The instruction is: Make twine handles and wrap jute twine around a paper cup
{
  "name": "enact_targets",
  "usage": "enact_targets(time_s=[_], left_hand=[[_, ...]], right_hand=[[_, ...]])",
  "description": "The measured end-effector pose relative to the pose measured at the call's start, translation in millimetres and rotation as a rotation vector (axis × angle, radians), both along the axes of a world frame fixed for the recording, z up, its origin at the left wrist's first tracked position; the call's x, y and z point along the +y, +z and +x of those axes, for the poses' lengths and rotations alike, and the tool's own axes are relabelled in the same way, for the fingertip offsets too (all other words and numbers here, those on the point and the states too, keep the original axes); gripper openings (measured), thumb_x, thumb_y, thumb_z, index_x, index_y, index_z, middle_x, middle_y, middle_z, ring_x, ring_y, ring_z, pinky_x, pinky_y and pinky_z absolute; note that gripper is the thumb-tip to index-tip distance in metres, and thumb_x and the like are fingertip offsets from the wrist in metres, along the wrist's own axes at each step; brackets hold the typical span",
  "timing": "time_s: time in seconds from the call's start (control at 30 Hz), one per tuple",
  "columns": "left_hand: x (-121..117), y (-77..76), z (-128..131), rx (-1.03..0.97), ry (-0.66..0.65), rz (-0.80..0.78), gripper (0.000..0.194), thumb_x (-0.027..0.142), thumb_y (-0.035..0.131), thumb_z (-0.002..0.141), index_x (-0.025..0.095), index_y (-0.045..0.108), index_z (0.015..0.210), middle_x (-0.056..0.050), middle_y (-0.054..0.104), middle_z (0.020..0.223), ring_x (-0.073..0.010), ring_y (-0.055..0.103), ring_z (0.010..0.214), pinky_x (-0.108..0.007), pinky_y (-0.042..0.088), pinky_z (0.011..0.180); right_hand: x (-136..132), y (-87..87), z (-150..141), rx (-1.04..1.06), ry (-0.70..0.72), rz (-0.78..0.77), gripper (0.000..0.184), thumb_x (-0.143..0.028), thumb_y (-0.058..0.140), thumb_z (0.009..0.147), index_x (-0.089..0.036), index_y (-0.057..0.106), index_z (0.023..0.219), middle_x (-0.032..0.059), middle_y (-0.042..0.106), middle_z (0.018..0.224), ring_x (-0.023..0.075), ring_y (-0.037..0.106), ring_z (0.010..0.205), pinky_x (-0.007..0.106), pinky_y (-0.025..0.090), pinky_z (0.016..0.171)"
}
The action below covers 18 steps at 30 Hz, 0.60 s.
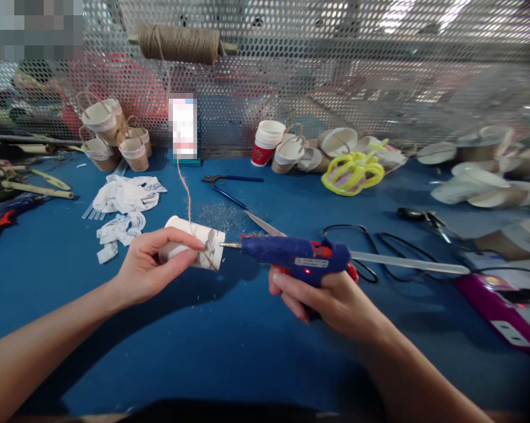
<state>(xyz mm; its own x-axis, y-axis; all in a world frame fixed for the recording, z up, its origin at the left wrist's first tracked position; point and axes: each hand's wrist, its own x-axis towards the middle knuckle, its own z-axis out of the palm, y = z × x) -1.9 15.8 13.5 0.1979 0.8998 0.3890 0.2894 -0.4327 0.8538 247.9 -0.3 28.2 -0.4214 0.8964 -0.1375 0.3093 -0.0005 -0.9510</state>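
My left hand (163, 258) pinches a white paper cup (171, 226) lying on its side in the air, with thumb and fingertips near its right end. Twine (186, 191) runs down from above to the cup, and a piece of it lies across the cup's side under my fingertips. My right hand (318, 294) is wrapped round the handle of a blue hot glue gun (274, 251) with a small red light on. The gun's metal nozzle points left, at or very close to the cup's right end. A clear glue stick (406, 262) sticks out of its back.
A twine spool (179, 46) hangs on the perforated metal screen. On the blue table (212, 364) lie pliers (230, 187), scissors (265, 224), lace scraps (126, 194) and black cable (371, 241). Twine-handled cups (135, 154), red cups (262, 154) and a purple power strip (489, 311) stand around.
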Motion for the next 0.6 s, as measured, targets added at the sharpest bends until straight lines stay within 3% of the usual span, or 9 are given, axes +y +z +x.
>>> enact_targets(time_s=[0.6], left_hand=[[-0.6, -0.1, -0.8, -0.021, 0.016, 0.005, 0.008, 0.014, 0.061, 0.071, 0.019, 0.067, 0.074, 0.004, 0.055, 0.049, -0.0030, 0.034, 0.036, -0.014, 0.024, 0.032]], right_hand=[[0.0, 2.0, 0.2, -0.025, 0.026, 0.013, 0.025, -0.037, 0.049, 0.082, -0.016, 0.055, 0.069, -0.0048, 0.046, 0.041, 0.0064, 0.041, 0.037, 0.022, 0.033, 0.041]])
